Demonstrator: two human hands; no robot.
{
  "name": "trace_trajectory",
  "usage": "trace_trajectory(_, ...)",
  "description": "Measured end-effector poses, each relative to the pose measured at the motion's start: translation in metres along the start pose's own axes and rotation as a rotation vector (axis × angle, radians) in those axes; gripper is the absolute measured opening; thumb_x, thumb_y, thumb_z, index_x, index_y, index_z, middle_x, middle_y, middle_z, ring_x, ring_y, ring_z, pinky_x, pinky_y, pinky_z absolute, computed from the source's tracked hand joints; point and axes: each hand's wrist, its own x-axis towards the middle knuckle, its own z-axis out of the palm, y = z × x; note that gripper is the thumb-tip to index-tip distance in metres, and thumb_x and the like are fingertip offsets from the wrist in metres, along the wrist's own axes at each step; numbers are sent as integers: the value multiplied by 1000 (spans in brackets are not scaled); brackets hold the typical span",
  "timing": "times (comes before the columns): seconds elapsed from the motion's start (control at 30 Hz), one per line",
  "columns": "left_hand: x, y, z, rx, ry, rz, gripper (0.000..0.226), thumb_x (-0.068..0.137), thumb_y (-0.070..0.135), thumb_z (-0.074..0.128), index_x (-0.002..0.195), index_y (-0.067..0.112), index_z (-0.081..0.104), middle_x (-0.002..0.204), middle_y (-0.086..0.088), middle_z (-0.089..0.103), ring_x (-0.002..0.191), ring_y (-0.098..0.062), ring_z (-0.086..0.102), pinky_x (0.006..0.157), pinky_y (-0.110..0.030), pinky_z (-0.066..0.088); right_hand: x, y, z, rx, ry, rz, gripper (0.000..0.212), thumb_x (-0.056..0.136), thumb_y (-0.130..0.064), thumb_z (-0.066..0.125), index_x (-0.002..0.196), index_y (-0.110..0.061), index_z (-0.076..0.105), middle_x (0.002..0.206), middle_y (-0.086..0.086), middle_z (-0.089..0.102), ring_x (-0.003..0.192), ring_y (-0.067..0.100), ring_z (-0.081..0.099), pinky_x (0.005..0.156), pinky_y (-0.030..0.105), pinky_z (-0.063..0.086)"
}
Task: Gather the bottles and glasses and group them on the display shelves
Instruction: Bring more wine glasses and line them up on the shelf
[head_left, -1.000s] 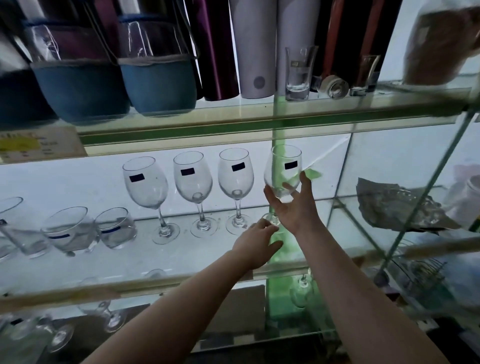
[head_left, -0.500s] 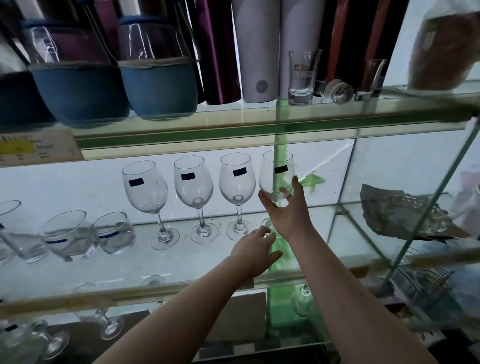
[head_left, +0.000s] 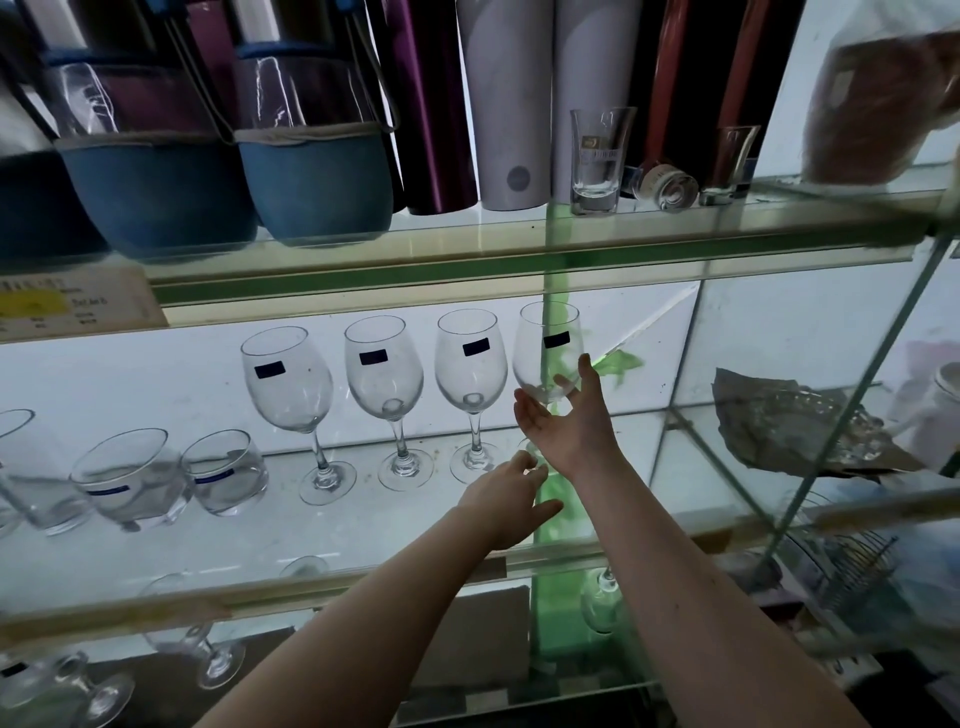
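**A:** So, where is the rightmost wine glass (head_left: 549, 338)?

**B:** It's just right of the frame's centre, ending a row with three other wine glasses (head_left: 384, 369) above the middle shelf (head_left: 363, 525).

**A:** Who holds it?

**B:** The right hand (head_left: 569, 421) cradles its bowl from beneath, with the thumb up one side and the fingers (head_left: 524, 410) spread round the other.

**A:** And the left hand (head_left: 504, 501)?

**B:** It's lower, with its fingertips at the glass's foot. I cannot tell whether they pinch it.

**A:** Is the foot on the shelf?

**B:** It's hidden by the hands. Two tumblers (head_left: 223, 473) sit at the left of the same shelf.
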Motion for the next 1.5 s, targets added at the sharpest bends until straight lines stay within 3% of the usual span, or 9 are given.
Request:
trace_trajectory(0.13,3,2,1,26,-26,-10,60,96,47,40,146,17,29,148,-6,28,130,-28,38,103,-39,35,-3,-3,0,-11,-2,30,47,87,-49,57,121,-19,44,114,26,54,97,34,59,88,40,50)
trace_trajectory(0.27,-1,6,2,55,-17,-23,67,95,50,40,149,16,20,154,-11,20,139,-29,24,114,-38,16,-16,-3,-5,-53,58,17,57,93,-47,49,138,-16,30,134,31,43,110,41,56,92,47,46)
trace_trajectory(0.43,-15,17,-12,-45,140,3,66,94,49,44,147,15,25,153,-9,25,139,-27,28,113,-38,22,-39,-6,-4,-23,126,-70,51,96,-43,45,133,-10,34,130,31,46,88,36,61,90,46,46)
trace_trajectory(0.6,-46,20,-36,-110,282,55,48,95,40,46,138,20,42,142,-1,43,130,-21,40,105,-35,32,-75,-6,7,21,160,-105,40,96,-42,45,118,-9,40,122,27,48,86,33,59,88,45,48)
trace_trajectory(0.87,-93,35,-63,-523,451,-12,35,92,32,53,127,26,52,129,4,54,115,-17,53,91,-35,46,-138,-2,25,29,184,-176,30,97,-40,43,98,-11,50,120,24,52,84,30,60,75,42,51)
trace_trajectory(1.2,-135,65,-84,-900,642,-58,26,92,21,56,118,21,56,119,6,59,106,-12,56,88,-29,46,-186,-4,26,-102,99,-175,33,98,-39,41,111,-13,55,119,18,59,92,28,63,75,39,51)
trace_trajectory(1.4,-158,104,-81,-1103,728,-148,24,93,13,54,117,17,57,110,10,60,94,-2,56,75,-5,42,-212,-10,0,-202,28,-92,28,98,-36,41,106,-16,59,102,8,65,89,23,64,74,35,51)
trace_trajectory(1.5,-170,120,-70,-1133,724,-185,25,93,11,53,117,14,57,109,9,60,89,4,56,70,-3,42,-224,-12,-15,-233,5,-63,30,98,-35,40,111,-16,59,100,5,68,89,21,65,77,33,51)
